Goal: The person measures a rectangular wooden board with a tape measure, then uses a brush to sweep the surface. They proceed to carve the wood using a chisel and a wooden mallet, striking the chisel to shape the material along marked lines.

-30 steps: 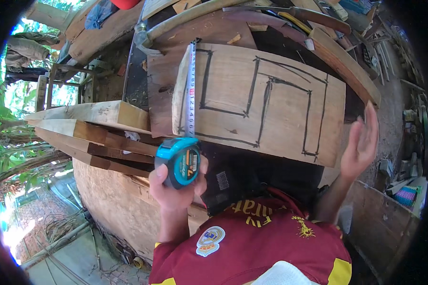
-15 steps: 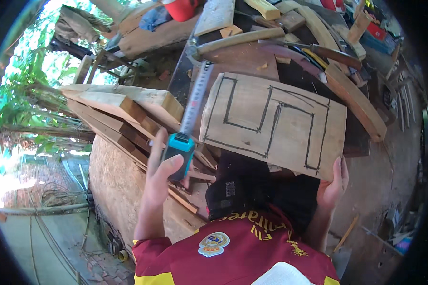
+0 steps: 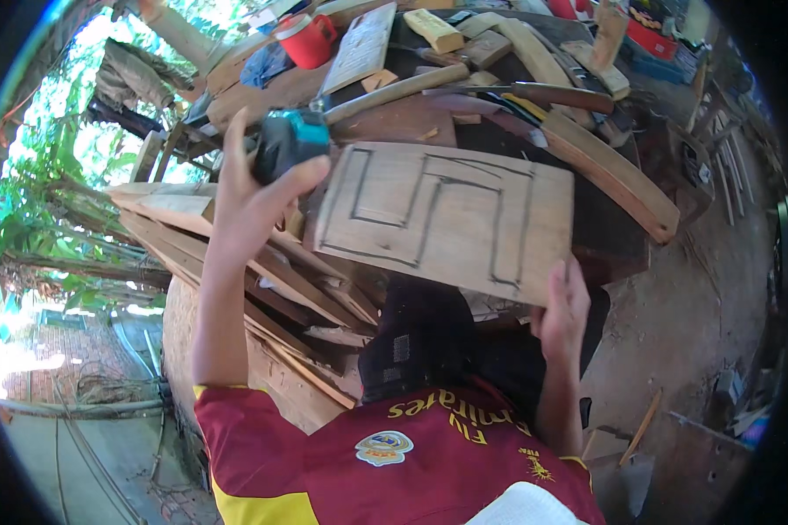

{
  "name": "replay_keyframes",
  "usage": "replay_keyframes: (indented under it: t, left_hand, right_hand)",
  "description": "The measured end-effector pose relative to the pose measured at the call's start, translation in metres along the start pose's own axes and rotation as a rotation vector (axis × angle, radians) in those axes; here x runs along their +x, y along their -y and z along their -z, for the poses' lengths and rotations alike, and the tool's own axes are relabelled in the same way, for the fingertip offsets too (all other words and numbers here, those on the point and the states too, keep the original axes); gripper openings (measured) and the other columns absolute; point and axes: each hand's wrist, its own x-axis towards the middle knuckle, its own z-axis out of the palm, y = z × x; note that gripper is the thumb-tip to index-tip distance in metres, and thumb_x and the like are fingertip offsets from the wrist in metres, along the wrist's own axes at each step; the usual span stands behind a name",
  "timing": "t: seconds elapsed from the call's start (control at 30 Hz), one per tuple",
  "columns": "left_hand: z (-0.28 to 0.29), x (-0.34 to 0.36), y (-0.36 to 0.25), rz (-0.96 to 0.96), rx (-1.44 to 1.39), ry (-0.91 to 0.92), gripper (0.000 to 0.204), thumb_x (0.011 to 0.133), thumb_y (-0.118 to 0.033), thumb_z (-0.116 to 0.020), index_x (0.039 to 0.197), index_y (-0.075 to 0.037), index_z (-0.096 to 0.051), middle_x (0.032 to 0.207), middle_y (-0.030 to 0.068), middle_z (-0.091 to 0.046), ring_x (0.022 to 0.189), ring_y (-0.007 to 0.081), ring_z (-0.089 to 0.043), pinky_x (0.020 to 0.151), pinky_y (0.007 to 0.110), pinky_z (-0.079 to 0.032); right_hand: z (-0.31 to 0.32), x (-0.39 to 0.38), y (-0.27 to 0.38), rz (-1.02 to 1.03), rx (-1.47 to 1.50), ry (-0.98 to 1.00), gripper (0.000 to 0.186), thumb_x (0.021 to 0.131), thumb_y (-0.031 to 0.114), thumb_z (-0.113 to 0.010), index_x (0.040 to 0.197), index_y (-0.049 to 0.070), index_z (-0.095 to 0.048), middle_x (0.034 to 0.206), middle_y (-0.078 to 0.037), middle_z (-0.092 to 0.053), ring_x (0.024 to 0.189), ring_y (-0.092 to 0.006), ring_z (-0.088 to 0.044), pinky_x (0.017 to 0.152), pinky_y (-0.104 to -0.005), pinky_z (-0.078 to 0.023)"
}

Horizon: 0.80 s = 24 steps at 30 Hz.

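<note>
Your left hand (image 3: pixel 258 197) grips the tape measure (image 3: pixel 291 144) beside the marked board (image 3: pixel 464 219), whose near right corner your right hand (image 3: pixel 562 306) clasps. With only that corner held, the board could tip or slip toward your lap (image 3: pixel 420 322).

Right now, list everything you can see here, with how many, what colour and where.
Tape measure: one, teal and black, upper left of the board
Wooden board: one, pale with black lines, centre
Bench: one, dark, behind the board
Mug: one, red, top left
Curved wood piece: one, brown, right
Wooden lengths: several, pale to brown, left
Leaves: uncounted, green, far left
Small clutter: uncounted, mixed, along the top
Shirt: one, dark red and yellow, bottom
Left hand: one, bare, around the tape measure
Right hand: one, bare, at the board's lower right corner
</note>
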Motion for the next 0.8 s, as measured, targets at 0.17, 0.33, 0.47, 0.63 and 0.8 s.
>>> replay_keyframes:
  t: [0.17,0.33,0.47,0.63,0.8]
  left_hand:
    - [-0.062,0.087,0.016,-0.333,0.770,-0.074,0.106,0.065,-0.046,-0.081,0.140,0.009,-0.031,0.120,0.0272,-0.061,0.105,0.0383,-0.065,0.090,0.045,-0.051]
    - [-0.102,0.150,0.011,-0.155,0.845,0.030,0.099,0.064,-0.052,-0.079,0.137,0.002,-0.039,0.116,0.0281,-0.063,0.109,0.0400,-0.063,0.092,0.045,-0.050]
    - [-0.125,0.190,0.043,-0.291,0.800,0.033,0.095,0.064,-0.054,-0.079,0.135,-0.001,-0.045,0.112,0.0267,-0.066,0.105,0.0396,-0.065,0.090,0.045,-0.052]
    - [-0.137,0.185,0.045,-0.267,0.896,0.002,0.068,0.080,-0.049,-0.068,0.131,-0.005,-0.052,0.105,0.0224,-0.069,0.100,0.0383,-0.067,0.086,0.047,-0.053]
    - [-0.103,0.111,0.018,-0.325,0.714,0.116,0.058,0.081,-0.047,-0.068,0.123,-0.008,-0.060,0.104,0.0181,-0.070,0.096,0.0388,-0.067,0.079,0.049,-0.053]
  right_hand:
    - [-0.004,0.022,0.016,0.364,-0.556,-0.093,0.049,0.098,0.035,-0.056,0.121,-0.008,-0.058,0.081,-0.019,-0.069,0.066,-0.0198,-0.067,0.062,-0.0304,-0.049]
    - [0.029,0.014,0.012,0.294,-0.581,-0.215,0.054,0.095,0.039,-0.061,0.121,-0.009,-0.060,0.076,-0.017,-0.069,0.069,-0.0170,-0.067,0.065,-0.0304,-0.050]
    - [0.031,0.002,-0.005,0.286,-0.503,-0.237,0.055,0.095,0.041,-0.062,0.121,-0.008,-0.060,0.084,-0.017,-0.070,0.075,-0.0142,-0.065,0.068,-0.0295,-0.050]
    - [0.034,0.006,-0.007,0.360,-0.538,-0.292,0.045,0.093,0.035,-0.066,0.114,-0.005,-0.065,0.080,-0.014,-0.070,0.070,-0.0116,-0.063,0.063,-0.0263,-0.048]
    - [0.031,0.041,0.065,0.546,-0.806,-0.266,0.034,0.091,0.030,-0.070,0.105,-0.001,-0.068,0.078,-0.009,-0.070,0.067,-0.0075,-0.061,0.058,-0.0222,-0.045]
